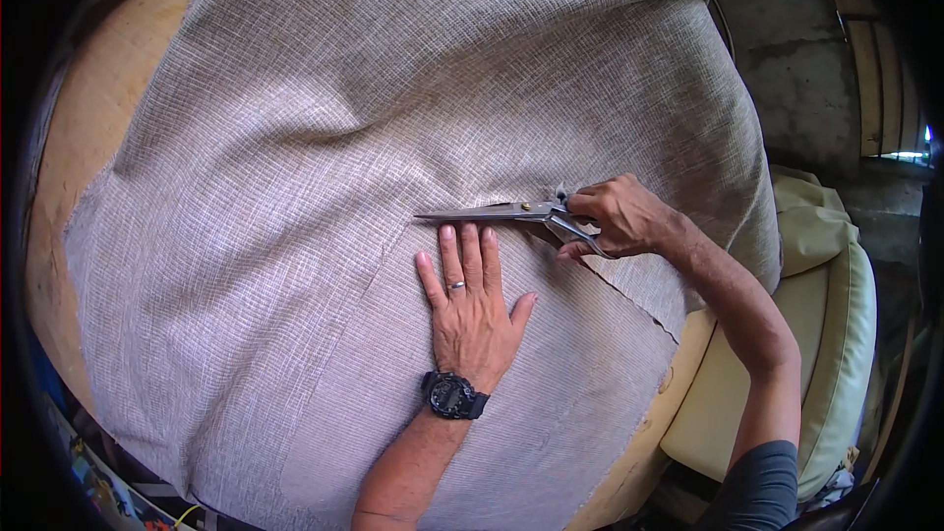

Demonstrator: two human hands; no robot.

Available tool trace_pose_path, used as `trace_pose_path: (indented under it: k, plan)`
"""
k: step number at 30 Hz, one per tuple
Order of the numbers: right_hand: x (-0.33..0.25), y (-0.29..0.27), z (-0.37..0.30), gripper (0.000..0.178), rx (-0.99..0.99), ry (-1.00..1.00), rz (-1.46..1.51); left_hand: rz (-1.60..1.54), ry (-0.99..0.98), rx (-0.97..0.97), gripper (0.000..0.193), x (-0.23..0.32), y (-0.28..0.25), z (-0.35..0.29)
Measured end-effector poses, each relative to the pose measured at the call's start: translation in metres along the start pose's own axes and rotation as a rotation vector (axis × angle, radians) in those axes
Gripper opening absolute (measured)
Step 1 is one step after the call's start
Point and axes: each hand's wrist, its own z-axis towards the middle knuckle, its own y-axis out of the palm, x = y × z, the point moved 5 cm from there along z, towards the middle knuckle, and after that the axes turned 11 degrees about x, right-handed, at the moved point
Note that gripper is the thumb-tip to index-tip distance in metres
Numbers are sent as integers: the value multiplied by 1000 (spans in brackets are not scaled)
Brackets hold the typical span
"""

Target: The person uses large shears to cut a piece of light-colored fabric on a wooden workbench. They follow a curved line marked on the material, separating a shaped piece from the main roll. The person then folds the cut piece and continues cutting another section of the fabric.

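Observation:
A large sheet of grey-beige woven fabric (246, 305) is spread over a wooden table (118, 69), rumpled in its far half. My right hand (619, 218) is closed round the handles of metal scissors (492, 212), whose blades point left across the cloth and look nearly closed. Behind the scissors, a cut edge runs toward the lower right. My left hand (472, 310) lies flat just below the blades, fingers spread, on a finely ribbed piece of fabric (393, 423). A ring and a black wristwatch are on that hand and wrist.
To the right of the table stands a pale cream upholstered cushion or seat (831, 354). A concrete wall (787, 49) and wooden boards (880, 88) are at the far right. Assorted coloured items (108, 487) show below the table's left edge.

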Motion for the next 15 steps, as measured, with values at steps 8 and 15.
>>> trace_pose_path:
  k: [8,15]
  plan:
    - [9,-19,7,43,-12,-46,-119,-7,-6,9,96,0,1,1]
    - [0,-22,23,58,2,-109,-97,-16,-12,-6,96,-1,2,3]
